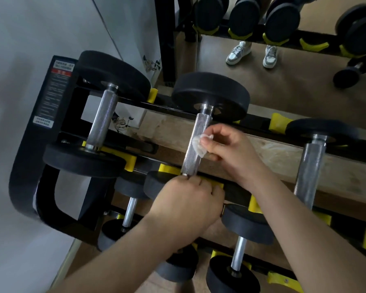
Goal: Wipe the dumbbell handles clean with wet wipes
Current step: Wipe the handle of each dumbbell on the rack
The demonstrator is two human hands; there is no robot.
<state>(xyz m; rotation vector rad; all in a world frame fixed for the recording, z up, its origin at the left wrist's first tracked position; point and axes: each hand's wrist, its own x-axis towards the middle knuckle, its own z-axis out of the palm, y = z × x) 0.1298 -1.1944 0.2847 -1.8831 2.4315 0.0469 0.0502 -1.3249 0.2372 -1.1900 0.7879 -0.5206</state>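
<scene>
the right hand (pixel 230 151) pinches a crumpled white wipe (pixel 199 144) between thumb and fingertips, pressing it to the side of the ridged steel handle (pixel 195 132), about midway along. the left hand (pixel 186 199) curls over the near end of that dumbbell (pixel 209 96) (near weight mostly hidden) – it lies across the top rails of a black rack (pixel 30 144), with a neighbour dumbbell (pixel 101 117) on its left

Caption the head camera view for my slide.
Right hand presses a wet wipe against the middle dumbbell handle; left hand holds its near end.
</scene>
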